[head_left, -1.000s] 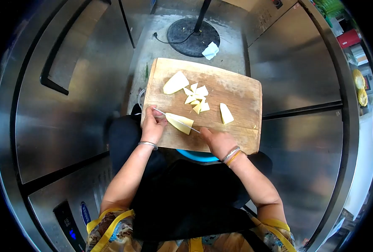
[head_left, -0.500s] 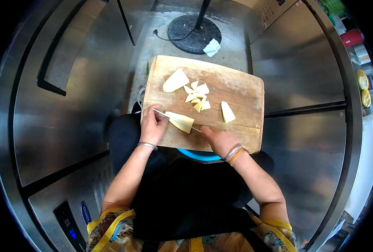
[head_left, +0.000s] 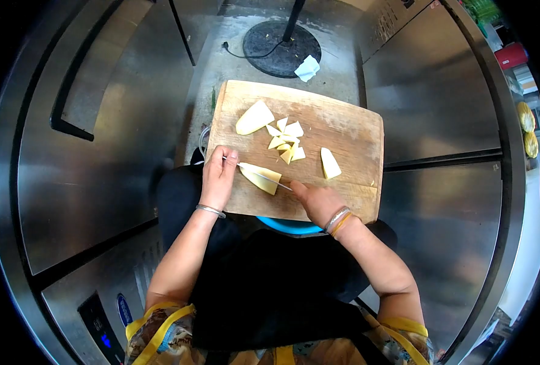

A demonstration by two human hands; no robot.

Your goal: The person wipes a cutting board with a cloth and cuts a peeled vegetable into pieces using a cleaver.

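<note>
My right hand (head_left: 321,202) is closed round the handle of a knife (head_left: 271,179), whose thin blade slants up and left. That blade lies across a long, pale yellow piece of peeled vegetable (head_left: 261,180) near the front of the wooden cutting board (head_left: 355,137). At the blade's far end, my left hand (head_left: 219,176) has its thumb and fingers closed on the tip. Several small cut chunks (head_left: 289,137) are heaped mid-board. A larger pale piece (head_left: 255,117) rests at upper left, a narrow wedge (head_left: 329,163) at right.
Beneath the board's front edge shows a blue basin (head_left: 289,227). Steel cabinets stand close on the left (head_left: 118,146) and right (head_left: 440,207). On the floor beyond are a round black stand base (head_left: 270,48) with a cord and a crumpled white paper (head_left: 307,68).
My left hand has shifted slightly up and left, its fingers now covering the blade's tip instead of sitting below it. The knife and my right hand have hardly moved.
</note>
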